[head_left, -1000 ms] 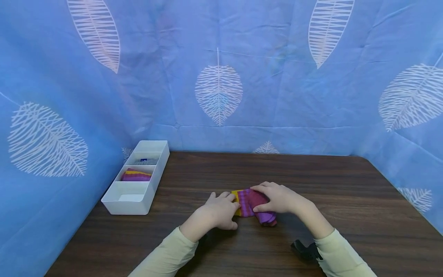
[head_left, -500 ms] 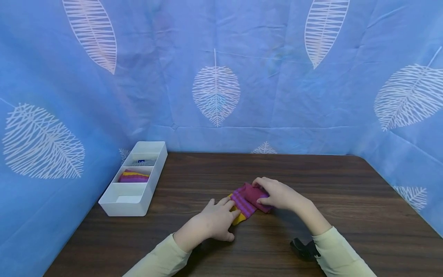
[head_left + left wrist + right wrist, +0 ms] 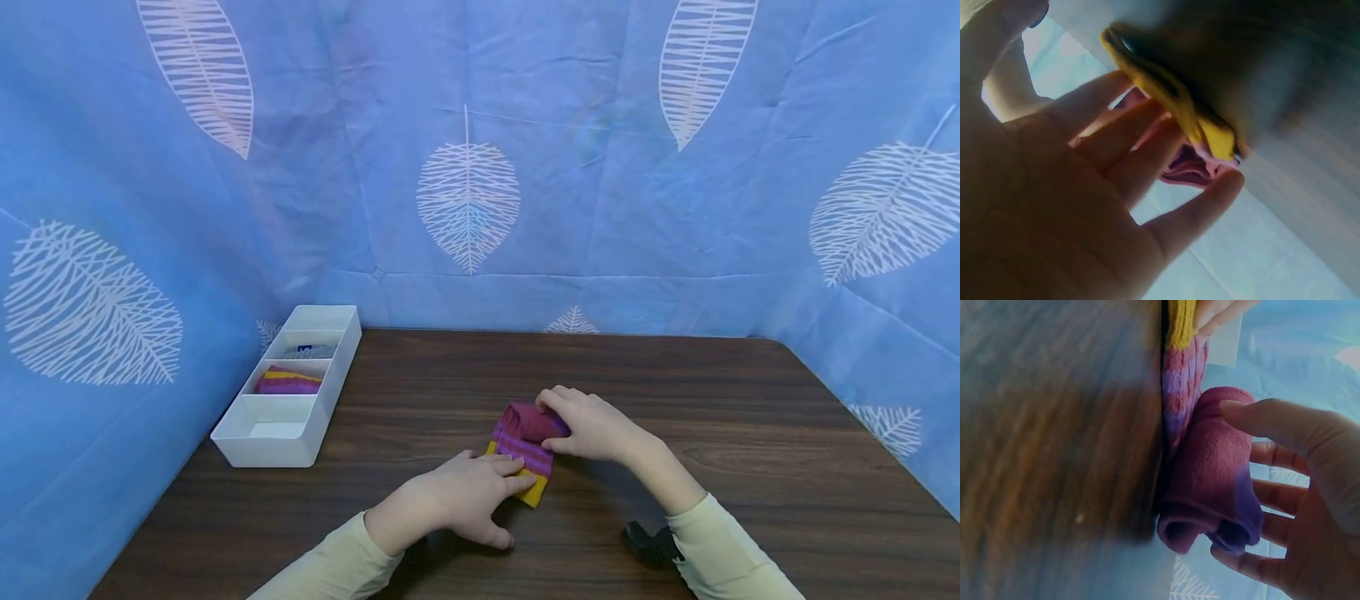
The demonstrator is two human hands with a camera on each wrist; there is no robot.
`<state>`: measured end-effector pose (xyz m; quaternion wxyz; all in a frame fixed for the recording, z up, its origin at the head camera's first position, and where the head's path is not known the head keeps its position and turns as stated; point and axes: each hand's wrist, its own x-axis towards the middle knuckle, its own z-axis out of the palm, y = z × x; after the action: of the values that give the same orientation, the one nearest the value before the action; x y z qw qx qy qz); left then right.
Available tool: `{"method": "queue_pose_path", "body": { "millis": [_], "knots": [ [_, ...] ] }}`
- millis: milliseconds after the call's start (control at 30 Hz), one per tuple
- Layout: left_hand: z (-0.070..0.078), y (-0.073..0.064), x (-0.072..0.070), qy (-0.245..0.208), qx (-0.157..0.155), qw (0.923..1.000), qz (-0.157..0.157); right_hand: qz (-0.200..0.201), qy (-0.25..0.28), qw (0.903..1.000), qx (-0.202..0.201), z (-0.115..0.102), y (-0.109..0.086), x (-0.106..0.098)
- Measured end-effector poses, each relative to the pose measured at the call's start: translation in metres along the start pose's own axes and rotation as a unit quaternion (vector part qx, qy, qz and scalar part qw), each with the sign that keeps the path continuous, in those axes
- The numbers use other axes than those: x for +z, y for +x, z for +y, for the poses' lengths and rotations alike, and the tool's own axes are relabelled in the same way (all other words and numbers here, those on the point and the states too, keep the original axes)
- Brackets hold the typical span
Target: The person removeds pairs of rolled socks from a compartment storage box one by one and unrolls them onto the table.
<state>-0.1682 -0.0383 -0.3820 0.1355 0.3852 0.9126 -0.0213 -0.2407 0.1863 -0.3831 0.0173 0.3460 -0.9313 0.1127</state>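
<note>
A sock (image 3: pixel 517 450) with purple and maroon stripes and a yellow ribbed cuff lies on the dark wooden table, partly rolled up from its maroon end. My right hand (image 3: pixel 596 427) grips the roll, thumb on the near side and fingers curled over the far side. The right wrist view shows the rolled sock (image 3: pixel 1213 456) between thumb and fingers. My left hand (image 3: pixel 465 497) rests its extended fingers on the striped part and yellow cuff. In the left wrist view the yellow cuff (image 3: pixel 1169 94) lies at those fingertips. Whether a second sock is inside the roll cannot be told.
At the left of the table (image 3: pixel 675 375) stands a white divided box (image 3: pixel 262 454). One compartment holds a similar striped sock bundle (image 3: pixel 288 382), another a clear packet (image 3: pixel 311 351) with blue print. A blue leaf-patterned cloth (image 3: pixel 585 208) hangs behind. A black strap (image 3: pixel 645 546) is at my right wrist.
The sock has turned so its yellow cuff points toward me. My right hand has rolled the maroon end further and moved left. My left fingers now lie flatter over the cuff.
</note>
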Motion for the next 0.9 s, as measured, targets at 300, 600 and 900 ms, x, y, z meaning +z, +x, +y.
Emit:
{"method": "queue_pose_path", "body": {
  "millis": [300,600,900],
  "knots": [
    [-0.003,-0.002,-0.001,-0.031,0.036,0.9988,0.015,-0.026,-0.043,0.9985,0.023,-0.009,0.011,-0.002],
    [-0.005,0.001,0.001,-0.035,0.037,0.9987,0.012,-0.048,-0.063,0.9955,0.052,-0.002,0.027,-0.001],
    [-0.006,0.003,0.001,-0.028,0.043,0.9985,0.018,-0.045,-0.05,0.9962,0.054,0.01,0.039,-0.001]
  ]
}}
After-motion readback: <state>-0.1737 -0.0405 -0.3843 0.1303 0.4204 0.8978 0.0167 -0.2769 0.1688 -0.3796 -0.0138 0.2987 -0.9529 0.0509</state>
